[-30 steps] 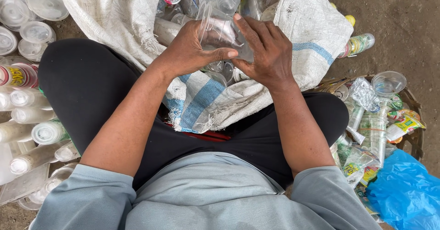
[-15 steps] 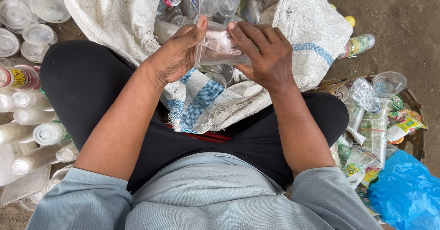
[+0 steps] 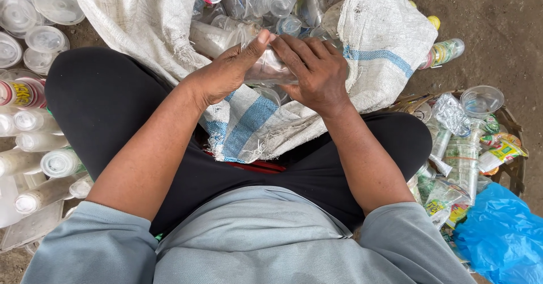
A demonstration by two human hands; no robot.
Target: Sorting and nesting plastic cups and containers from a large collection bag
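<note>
Clear plastic cup (image 3: 270, 68) now pressed between both palms, lying sideways above open mouth of white woven sack (image 3: 384, 41); half a second ago held higher and more upright, a second ago raised and loosely gripped at fingertips. Looks flatter now, so judged mid-squash, not yet let go. Left hand (image 3: 226, 74) wrapped over near side of cup, thumb up along top edge. Right hand (image 3: 317, 72) clamped over far side, fingers spread across it. Both closed on same cup, nothing else in either.

Sack rests across lap on black trousers (image 3: 113, 114), blue stripes on folded edge, stuffed with more clear cups and bottles (image 3: 249, 1).

Left of person: heap of clear lids (image 3: 34, 18) and stacked white cups (image 3: 39, 142) lying on sides. Right: shallow basket (image 3: 512, 168) of torn wrappers and crushed cups, one clear bowl (image 3: 481, 100) on top, blue plastic bag (image 3: 503, 239) beside it. Small bottle (image 3: 444, 52) on bare dirt ground (image 3: 498, 12). Outdoors or rough floor, cannot tell which.
</note>
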